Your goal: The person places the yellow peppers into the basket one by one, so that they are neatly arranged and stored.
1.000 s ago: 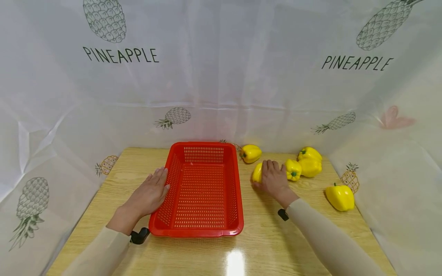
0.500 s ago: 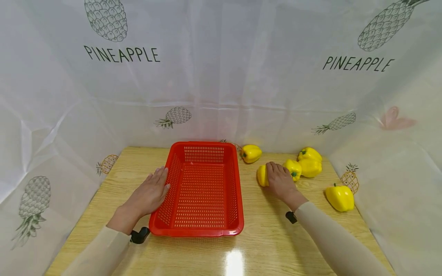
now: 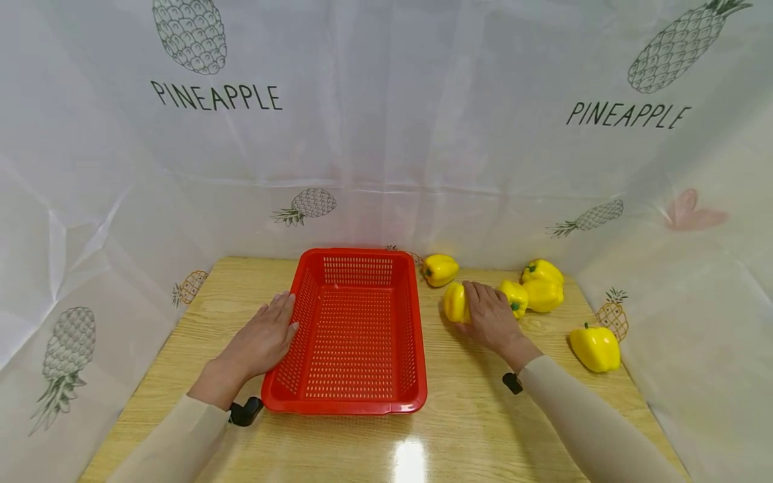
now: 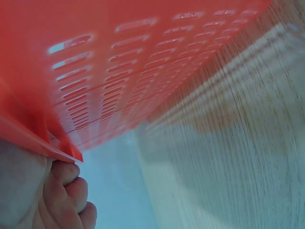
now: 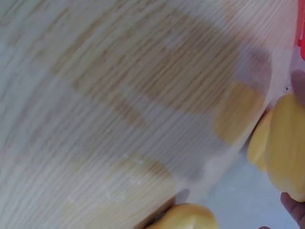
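My right hand (image 3: 492, 320) grips a yellow bell pepper (image 3: 455, 302), to the right of the red plastic basket (image 3: 419, 349). In the right wrist view, a thumb and a fingertip meet opposite ends of this bell pepper (image 5: 287, 148); whether its underside touches the table I cannot tell. Close on the right of that hand lies another yellow bell pepper (image 3: 514, 298). My left hand (image 3: 260, 335) rests along the basket's left rim with its fingers straight, and the left wrist view has it against the outside of the red rim (image 4: 38, 138).
One bell pepper (image 3: 440, 270) lies by the basket's far right corner. Two more bell peppers (image 3: 543, 295) sit together at the back right, and another bell pepper (image 3: 595, 347) is near the right table edge. White printed sheeting (image 3: 374, 154) encloses the wooden table (image 3: 471, 422).
My right hand first shifts a little to the right with the bell pepper, then slightly back to the left. The left hand and the basket stay in place.
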A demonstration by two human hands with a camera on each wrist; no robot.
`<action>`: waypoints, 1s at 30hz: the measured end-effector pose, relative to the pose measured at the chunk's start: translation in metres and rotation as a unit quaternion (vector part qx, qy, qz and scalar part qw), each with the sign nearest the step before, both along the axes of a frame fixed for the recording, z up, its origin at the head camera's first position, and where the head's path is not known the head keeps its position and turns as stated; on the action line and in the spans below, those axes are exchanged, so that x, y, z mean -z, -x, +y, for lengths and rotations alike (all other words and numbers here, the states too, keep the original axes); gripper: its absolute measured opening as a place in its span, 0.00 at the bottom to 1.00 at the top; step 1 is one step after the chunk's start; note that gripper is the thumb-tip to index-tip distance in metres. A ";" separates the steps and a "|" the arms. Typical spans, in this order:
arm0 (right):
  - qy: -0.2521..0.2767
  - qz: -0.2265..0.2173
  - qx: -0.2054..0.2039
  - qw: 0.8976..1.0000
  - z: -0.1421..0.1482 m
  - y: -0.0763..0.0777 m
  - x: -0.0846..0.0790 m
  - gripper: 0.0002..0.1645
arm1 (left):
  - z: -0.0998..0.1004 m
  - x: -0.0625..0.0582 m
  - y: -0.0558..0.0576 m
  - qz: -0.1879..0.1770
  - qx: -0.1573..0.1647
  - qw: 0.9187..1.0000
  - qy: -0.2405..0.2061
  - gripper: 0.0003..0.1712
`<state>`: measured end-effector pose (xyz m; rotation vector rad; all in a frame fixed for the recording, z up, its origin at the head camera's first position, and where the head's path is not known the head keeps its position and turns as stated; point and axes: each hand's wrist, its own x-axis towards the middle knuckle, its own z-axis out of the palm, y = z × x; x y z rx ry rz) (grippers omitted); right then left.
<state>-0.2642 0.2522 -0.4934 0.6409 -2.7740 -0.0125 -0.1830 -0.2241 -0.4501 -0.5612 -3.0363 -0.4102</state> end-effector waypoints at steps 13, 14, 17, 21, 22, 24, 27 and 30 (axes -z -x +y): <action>0.006 0.049 -0.036 0.998 -0.002 -0.001 -0.017 0.57 | -0.001 -0.001 0.000 -0.006 -0.001 1.000 0.005 0.37; 0.004 0.053 -0.039 0.998 -0.002 -0.001 -0.019 0.57 | -0.001 -0.001 0.000 -0.005 -0.001 1.000 0.003 0.37; 0.002 0.062 -0.045 0.997 -0.005 0.001 -0.025 0.56 | -0.002 -0.001 0.001 -0.010 -0.004 1.000 0.003 0.37; -0.008 0.082 -0.056 0.995 -0.011 0.006 -0.037 0.55 | -0.002 -0.001 0.002 -0.007 -0.003 1.000 0.005 0.38; -0.010 0.085 -0.058 0.995 -0.013 0.008 -0.041 0.55 | -0.002 -0.001 0.002 -0.009 -0.004 1.000 0.006 0.38; -0.015 0.088 -0.060 0.994 -0.019 0.010 -0.051 0.54 | -0.002 -0.001 0.003 -0.009 -0.003 1.000 0.007 0.38; -0.023 0.084 -0.059 0.994 -0.031 0.014 -0.068 0.52 | -0.002 -0.002 0.002 -0.008 -0.001 1.000 0.010 0.37; -0.037 0.081 -0.061 0.994 -0.047 0.018 -0.088 0.49 | -0.002 -0.003 0.002 -0.008 -0.001 1.000 0.014 0.37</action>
